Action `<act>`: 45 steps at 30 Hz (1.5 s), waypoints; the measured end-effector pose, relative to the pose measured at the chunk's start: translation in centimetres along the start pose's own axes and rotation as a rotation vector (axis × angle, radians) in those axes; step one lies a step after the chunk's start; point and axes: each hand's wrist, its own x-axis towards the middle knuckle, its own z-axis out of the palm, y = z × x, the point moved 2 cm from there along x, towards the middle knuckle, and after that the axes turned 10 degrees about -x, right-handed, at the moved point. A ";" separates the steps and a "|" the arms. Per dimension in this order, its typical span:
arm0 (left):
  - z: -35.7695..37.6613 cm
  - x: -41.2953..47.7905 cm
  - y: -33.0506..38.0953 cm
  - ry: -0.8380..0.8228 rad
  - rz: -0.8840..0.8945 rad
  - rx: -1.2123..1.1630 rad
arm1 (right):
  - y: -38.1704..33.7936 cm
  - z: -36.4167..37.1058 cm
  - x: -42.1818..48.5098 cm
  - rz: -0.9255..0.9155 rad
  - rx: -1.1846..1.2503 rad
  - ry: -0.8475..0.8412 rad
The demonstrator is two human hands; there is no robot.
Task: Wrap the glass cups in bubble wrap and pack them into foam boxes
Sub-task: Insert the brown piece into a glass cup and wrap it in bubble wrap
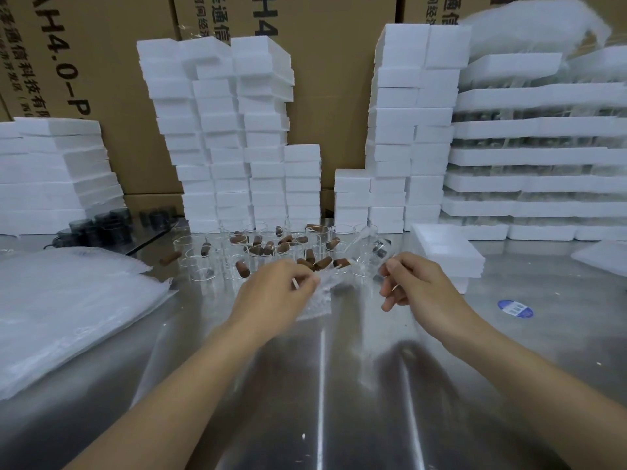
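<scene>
My right hand (417,283) grips a clear glass cup (371,249), tilted and lifted above the steel table. My left hand (274,286) pinches a small sheet of bubble wrap (319,300) that hangs down to the table between both hands. Behind them stand several clear glass cups (237,252) mixed with brown cork stoppers (322,262). A flat white foam box (444,252) lies just right of my right hand.
Tall stacks of white foam boxes (234,130) line the back, with foam trays of glassware (536,157) at right. A pile of bubble wrap sheets (68,310) lies at left, dark glass cups (101,225) behind it. A blue sticker (515,308) is on the table.
</scene>
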 end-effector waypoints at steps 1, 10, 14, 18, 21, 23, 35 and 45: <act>-0.1 0.1 0.0 0.043 -0.003 -0.032 | -0.1 0.2 -0.1 -0.022 -0.028 -0.018; 0.1 -0.2 1.8 0.176 0.125 -0.307 | -0.8 1.2 -1.3 -0.130 -0.164 -0.116; -0.3 -0.9 3.6 0.207 0.211 -0.350 | -1.2 1.3 -1.8 -0.112 -0.255 -0.154; 0.1 -2.0 5.8 0.170 0.477 -0.158 | -1.9 1.3 -2.0 -0.103 -0.237 -0.174; 1.1 -3.1 7.6 0.147 0.641 -0.086 | -2.3 1.3 -2.1 -0.068 -0.057 -0.221; 1.9 -3.7 8.6 0.128 0.709 -0.102 | -1.7 0.9 -2.3 0.007 0.070 -0.231; -2.0 -2.4 7.5 0.394 0.326 -0.342 | -0.7 -0.1 -1.9 0.282 0.544 -0.190; -1.4 -0.8 4.9 0.015 -0.222 -0.907 | -1.6 0.2 -2.9 0.148 0.517 -0.264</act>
